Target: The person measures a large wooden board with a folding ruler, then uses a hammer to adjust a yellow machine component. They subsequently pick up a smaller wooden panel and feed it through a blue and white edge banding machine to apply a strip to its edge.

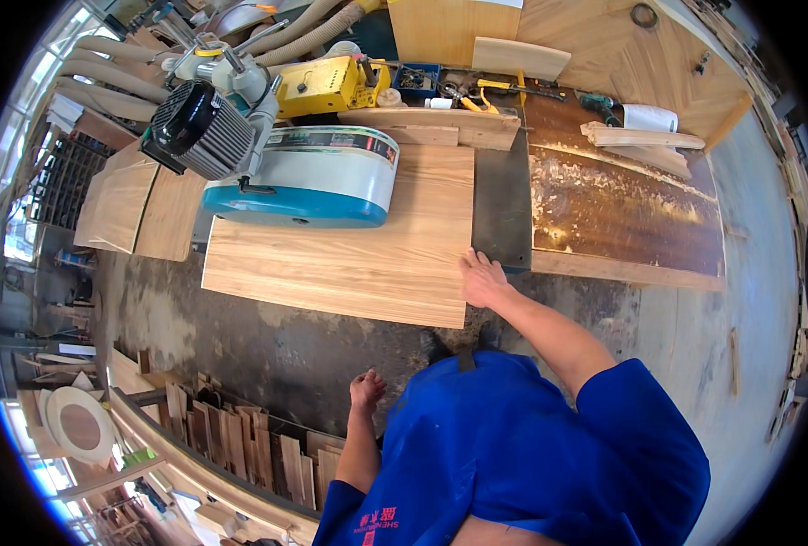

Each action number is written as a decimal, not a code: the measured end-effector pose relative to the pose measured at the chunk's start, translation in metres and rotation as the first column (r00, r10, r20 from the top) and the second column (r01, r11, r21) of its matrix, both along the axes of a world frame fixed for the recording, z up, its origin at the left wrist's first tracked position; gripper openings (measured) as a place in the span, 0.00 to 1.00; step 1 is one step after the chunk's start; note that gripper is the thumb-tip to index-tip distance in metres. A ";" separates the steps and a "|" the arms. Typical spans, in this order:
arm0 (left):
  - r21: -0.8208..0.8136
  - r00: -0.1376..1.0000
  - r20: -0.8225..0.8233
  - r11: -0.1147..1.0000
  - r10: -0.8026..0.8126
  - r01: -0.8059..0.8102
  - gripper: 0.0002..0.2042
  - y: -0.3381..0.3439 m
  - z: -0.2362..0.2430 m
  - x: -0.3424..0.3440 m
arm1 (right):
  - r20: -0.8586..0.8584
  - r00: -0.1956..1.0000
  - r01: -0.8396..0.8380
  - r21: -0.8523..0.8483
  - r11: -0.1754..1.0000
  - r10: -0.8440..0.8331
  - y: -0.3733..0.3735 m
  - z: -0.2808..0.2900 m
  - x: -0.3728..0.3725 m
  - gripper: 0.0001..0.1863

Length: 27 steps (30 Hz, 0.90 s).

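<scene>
A wide wooden panel [358,266] with straight light grain lies on the machine table [502,205], jutting out over its near edge. Its far left part passes beneath a blue-and-white machine housing [299,205] that carries a black ribbed motor [204,129]. My right hand [484,278] is at the panel's right edge, fingers against it and arm stretched forward. My left hand [368,390] hangs low over the floor, away from the panel. Its fingers are curled in, and nothing shows in them.
Right of the machine stands a worn brown board surface [622,205] with wood strips [650,138] and a green drill [600,107] at the back. A yellow box [318,86] is behind the housing. Upright offcuts [240,437] fill a rack at lower left. Grey hoses [113,82] run behind.
</scene>
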<state>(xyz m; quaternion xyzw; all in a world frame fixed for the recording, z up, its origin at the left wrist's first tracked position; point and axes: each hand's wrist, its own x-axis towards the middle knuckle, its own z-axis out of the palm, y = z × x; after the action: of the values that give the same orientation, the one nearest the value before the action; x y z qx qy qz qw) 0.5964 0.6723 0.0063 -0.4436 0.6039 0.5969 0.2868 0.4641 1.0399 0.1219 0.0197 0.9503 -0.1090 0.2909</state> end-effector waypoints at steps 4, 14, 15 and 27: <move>0.035 1.000 -0.015 0.999 -0.009 0.010 0.14 -0.016 -0.005 -0.011 | 0.018 1.000 -0.005 0.036 0.999 0.004 -0.018 -0.008 -0.011 0.35; 0.166 0.988 -0.153 0.985 -0.016 0.042 0.14 -0.023 -0.005 -0.052 | 0.000 1.000 -0.029 0.011 1.000 0.029 -0.058 -0.004 -0.036 0.34; 0.192 0.986 -0.167 0.981 0.000 0.033 0.14 -0.019 -0.003 -0.058 | -0.015 0.999 -0.030 0.009 1.000 0.030 -0.061 -0.007 -0.038 0.34; 0.296 0.999 -0.027 0.955 0.046 -0.036 0.17 0.052 0.029 -0.113 | -0.125 0.991 -0.086 -0.311 0.946 0.050 -0.041 0.009 -0.082 0.30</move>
<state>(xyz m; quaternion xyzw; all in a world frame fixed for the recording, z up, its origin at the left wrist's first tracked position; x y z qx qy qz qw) 0.4831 0.7244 0.0350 -0.3982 0.5035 0.6935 0.3271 0.3818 0.9992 0.1313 -0.0662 0.9359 -0.2505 0.2385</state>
